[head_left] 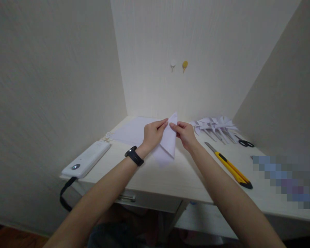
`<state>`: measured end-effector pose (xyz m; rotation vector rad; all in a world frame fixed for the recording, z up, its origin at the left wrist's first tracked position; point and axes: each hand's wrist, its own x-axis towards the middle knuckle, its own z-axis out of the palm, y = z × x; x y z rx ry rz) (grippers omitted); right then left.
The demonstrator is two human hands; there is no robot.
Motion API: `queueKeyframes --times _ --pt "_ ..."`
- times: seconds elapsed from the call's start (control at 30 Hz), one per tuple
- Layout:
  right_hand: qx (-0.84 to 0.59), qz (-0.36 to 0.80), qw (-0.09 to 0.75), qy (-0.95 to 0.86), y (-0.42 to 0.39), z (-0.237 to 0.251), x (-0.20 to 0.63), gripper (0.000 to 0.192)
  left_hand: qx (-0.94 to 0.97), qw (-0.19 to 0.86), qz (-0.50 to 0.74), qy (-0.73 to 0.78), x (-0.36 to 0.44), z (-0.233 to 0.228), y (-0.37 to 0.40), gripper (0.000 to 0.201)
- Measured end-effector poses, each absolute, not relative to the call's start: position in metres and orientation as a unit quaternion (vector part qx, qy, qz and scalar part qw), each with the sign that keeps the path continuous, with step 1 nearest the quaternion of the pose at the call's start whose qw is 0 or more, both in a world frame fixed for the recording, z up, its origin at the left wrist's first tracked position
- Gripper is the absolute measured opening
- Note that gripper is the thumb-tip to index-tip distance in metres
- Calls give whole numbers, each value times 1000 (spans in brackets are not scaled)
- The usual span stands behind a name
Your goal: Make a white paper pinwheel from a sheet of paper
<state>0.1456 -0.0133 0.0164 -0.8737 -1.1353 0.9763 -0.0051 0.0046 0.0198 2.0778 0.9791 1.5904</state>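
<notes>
A folded sheet of white paper is held up over the desk between both hands, its top corner pointing upward. My left hand grips its left side, fingers and thumb closed near the upper part; a black watch sits on that wrist. On the right edge, my right hand pinches the paper between thumb and fingers. Behind the left hand, flat white sheets lie on the desk. Several folded white paper pieces are heaped beyond the right hand.
A yellow utility knife lies right of the right forearm, its blade showing. Black scissors rest by the right wall. A white device with a black strap sits at the desk's left edge. Two hooks are on the back wall.
</notes>
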Motion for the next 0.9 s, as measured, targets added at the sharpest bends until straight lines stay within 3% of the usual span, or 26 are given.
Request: queueKeyframes --times 0.9 --pt "-387 408 671 -483 -16 21 147 43 719 213 586 307 -2 17 2 24"
